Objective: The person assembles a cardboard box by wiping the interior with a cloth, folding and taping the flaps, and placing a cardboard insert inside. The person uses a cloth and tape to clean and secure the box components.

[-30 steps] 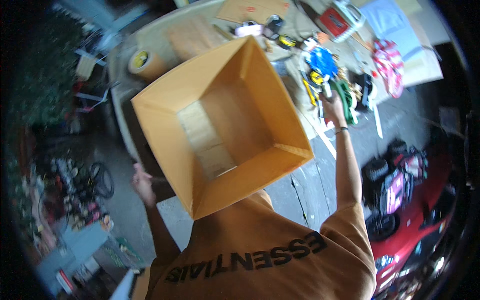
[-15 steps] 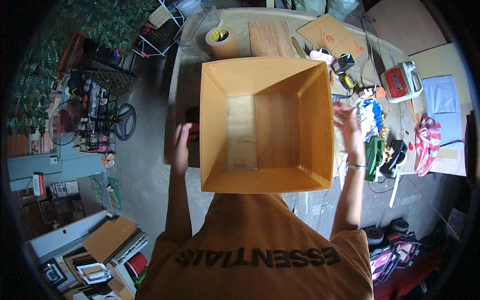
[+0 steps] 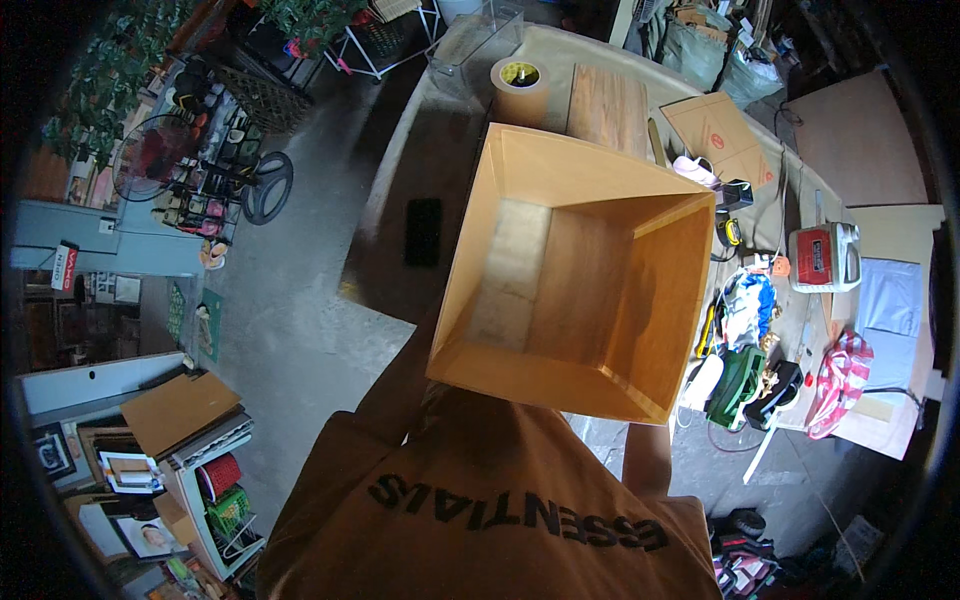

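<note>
A large, square, open-topped box (image 3: 575,390), light brown and wood-like, fills the middle of the view, tilted and turned, its opening facing up. Inside, the bottom is paler on the left and browner on the right. My left forearm (image 3: 400,370) reaches up behind its lower left side, and my right forearm (image 3: 648,455) goes behind its lower right corner. The box hides both of my hands, so their grip on it does not show. Left of the box, a black rectangular pad (image 3: 423,232) lies on a dark brown surface.
Behind the box on the worktable (image 3: 590,48) are a wide brown roll (image 3: 519,100), a wooden board (image 3: 608,108) and cardboard (image 3: 720,140). To the right sit a tape measure (image 3: 729,232), a red-and-grey case (image 3: 824,257), a green tool bag (image 3: 737,385) and a striped cloth (image 3: 842,385).
The box has turned clockwise and tilted, shifting right in the view. Both hands, seen earlier open beside its sides, are now hidden by it. The whole view has swung, revealing the black pad.
</note>
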The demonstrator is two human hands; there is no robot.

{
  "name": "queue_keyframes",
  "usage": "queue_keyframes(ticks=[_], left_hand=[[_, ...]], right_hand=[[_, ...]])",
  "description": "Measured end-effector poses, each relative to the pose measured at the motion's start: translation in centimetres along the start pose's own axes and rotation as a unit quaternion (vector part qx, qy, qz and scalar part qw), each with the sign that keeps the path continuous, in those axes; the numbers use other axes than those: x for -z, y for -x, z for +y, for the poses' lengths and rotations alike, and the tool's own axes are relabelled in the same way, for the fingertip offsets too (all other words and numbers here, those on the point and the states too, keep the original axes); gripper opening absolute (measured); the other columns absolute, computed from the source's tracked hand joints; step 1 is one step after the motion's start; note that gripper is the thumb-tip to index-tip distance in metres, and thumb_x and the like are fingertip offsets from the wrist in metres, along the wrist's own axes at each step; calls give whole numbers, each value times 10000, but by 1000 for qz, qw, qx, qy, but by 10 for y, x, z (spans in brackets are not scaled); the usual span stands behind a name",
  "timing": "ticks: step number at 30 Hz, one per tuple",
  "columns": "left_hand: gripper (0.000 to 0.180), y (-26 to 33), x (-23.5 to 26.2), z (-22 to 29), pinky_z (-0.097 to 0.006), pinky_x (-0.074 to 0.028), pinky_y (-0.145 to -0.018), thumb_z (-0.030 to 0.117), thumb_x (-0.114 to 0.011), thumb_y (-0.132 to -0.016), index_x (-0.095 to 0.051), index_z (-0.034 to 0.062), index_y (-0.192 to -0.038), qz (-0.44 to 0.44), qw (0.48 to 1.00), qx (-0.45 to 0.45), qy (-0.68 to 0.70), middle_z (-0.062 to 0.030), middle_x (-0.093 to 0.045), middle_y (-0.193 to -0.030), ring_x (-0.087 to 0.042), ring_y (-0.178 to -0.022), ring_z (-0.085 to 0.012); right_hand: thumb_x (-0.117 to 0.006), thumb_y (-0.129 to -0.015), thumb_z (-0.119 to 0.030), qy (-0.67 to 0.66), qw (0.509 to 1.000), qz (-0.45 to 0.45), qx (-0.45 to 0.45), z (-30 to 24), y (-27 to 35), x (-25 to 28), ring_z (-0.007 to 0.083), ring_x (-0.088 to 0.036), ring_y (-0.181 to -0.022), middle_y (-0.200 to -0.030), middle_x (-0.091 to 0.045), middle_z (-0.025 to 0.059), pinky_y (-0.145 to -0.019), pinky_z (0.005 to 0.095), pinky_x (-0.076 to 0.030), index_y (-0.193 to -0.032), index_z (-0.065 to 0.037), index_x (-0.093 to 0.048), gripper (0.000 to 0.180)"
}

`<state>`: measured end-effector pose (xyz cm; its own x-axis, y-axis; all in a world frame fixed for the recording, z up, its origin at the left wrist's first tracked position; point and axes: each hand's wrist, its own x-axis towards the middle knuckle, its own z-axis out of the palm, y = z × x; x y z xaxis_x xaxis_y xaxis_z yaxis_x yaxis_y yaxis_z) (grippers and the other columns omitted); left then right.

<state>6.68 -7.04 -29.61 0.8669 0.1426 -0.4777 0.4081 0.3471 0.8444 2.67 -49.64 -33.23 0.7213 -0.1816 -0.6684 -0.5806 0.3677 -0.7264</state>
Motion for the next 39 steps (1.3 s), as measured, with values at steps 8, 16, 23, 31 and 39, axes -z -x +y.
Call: queue_keyframes(ticks=[8, 16, 23, 31, 39], left_hand=[[478, -7, 14, 7, -371, -527, -851, 445, -475, -1094, -696, 34, -1198, -1, 1000, 12, 14, -92, -692, -1114, -654, -1044, -202], [472, -7, 51, 51, -372, -526, -844, 441, -479, -1093, -696, 35, -1196, 28, 999, -17, 12, -88, -691, -1097, -653, -1024, -204], [466, -56, 81, 139, -372, -526, -837, 437, -483, -1093, -696, 35, -1195, 35, 997, -72, -2, -84, -689, -1082, -653, -1007, -206], [459, -200, 73, 219, -372, -525, -830, 433, -487, -1093, -696, 36, -1193, -20, 996, -82, -4, -80, -688, -1065, -653, -987, -207], [453, -275, 96, 234, -372, -525, -823, 429, -491, -1092, -696, 37, -1191, -60, 998, -30, -4, -75, -686, -1048, -653, -967, -209]], right_hand=[[-401, -1077, -585, -7, 1000, 25, -7, 8, 26, 8, 231, -614, -1217, -1282, -656, 129, -1019, 394, -479, -1267, -27, -619, 628], [-422, -1076, -569, 10, 998, 8, 59, -45, 12, -36, 224, -624, -1183, -1249, -666, 126, -997, 385, -485, -1246, -23, -626, 608], [-440, -1075, -556, 33, 984, -53, 165, -140, -55, -138, 218, -632, -1154, -1221, -674, 123, -978, 376, -490, -1228, -20, -633, 590], [-460, -1074, -540, 28, 979, -57, 192, -194, -130, -273, 212, -642, -1120, -1188, -684, 120, -957, 367, -496, -1208, -16, -641, 571], [-481, -1073, -525, 37, 982, -17, 183, -192, -200, -335, 205, -651, -1086, -1156, -693, 117, -935, 358, -502, -1187, -12, -649, 551]])
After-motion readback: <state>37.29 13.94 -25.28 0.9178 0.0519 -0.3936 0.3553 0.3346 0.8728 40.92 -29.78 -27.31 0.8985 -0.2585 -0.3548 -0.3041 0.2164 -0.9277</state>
